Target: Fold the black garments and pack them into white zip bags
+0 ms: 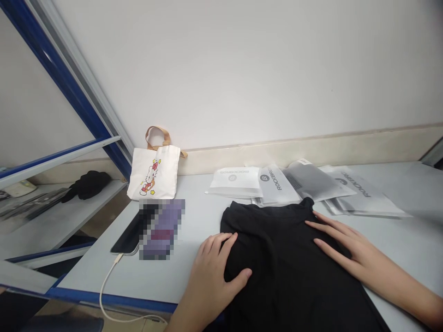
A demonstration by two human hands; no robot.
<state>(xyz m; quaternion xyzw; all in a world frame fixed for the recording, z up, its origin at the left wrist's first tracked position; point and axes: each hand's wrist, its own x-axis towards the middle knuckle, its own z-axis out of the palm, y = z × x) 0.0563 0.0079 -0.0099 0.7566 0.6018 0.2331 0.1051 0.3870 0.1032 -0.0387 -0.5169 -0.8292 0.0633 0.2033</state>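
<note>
A black garment point(287, 263) lies spread over the table in front of me, its lower part running out of the bottom of the view. Its exact kind I cannot tell. My left hand point(216, 272) rests on the garment's left edge, fingers extended and thumb apart on the cloth. On the opposite edge, near the top corner, my right hand point(341, 242) lies with its fingers stretched out and separated. Neither hand grips the fabric.
Behind the garment lie several frosted plastic bags point(238, 182) with printed lettering. A white tote bag point(154, 173) leans by the wall. Left of me are a phone point(128, 235) with a white cable point(102, 293) and a pixelated purple item point(162, 230). A blue frame point(69, 78) stands beyond.
</note>
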